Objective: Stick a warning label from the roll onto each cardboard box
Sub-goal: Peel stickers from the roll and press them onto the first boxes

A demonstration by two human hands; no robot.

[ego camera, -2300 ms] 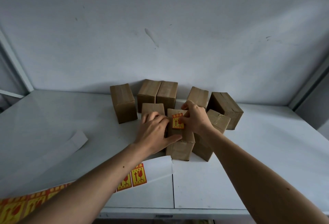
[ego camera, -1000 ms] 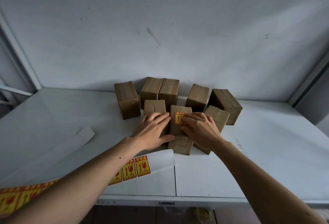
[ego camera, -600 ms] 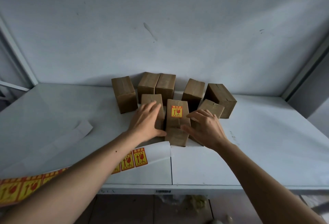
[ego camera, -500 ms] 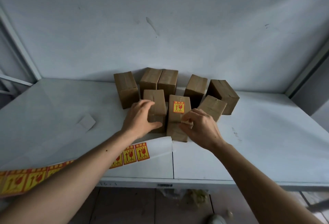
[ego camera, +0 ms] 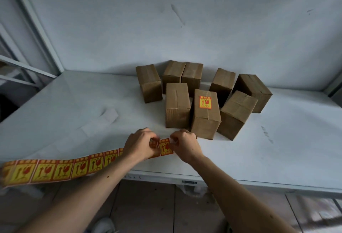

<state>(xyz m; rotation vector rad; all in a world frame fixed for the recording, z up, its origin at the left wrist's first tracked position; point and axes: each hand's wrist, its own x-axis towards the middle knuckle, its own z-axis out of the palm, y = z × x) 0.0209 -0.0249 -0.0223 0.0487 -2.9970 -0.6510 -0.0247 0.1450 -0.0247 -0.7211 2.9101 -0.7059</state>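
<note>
Near the front edge of the white table (ego camera: 277,149), both hands meet at the end of the label strip (ego camera: 61,170). The left hand (ego camera: 139,146) has its fingers curled down on the strip, holding it in place. The right hand (ego camera: 185,148) pinches the right edge of the last label (ego camera: 165,148), as if to peel it off.

The strip is long and thin. It runs from far left, off the table edge, across to the hands, so its long way goes left to right. The end label sits right between the two hands.

The boxes stand just past the hands, farther from the person. Eight can be seen. One box (ego camera: 205,114) already has a stuck label (ego camera: 205,102) on top. It stands just beyond the right hand. Touching it on the left is a plain box (ego camera: 177,107) with nothing on it yet, and another plain box (ego camera: 236,114) stands at its right.

I think the next label goes on one of these near boxes. The right hand is nearer to all three, so it only needs to lift the label and go forward a little. A loose paper strip (ego camera: 100,121) lies on the table to the left, apart from the boxes.
</note>
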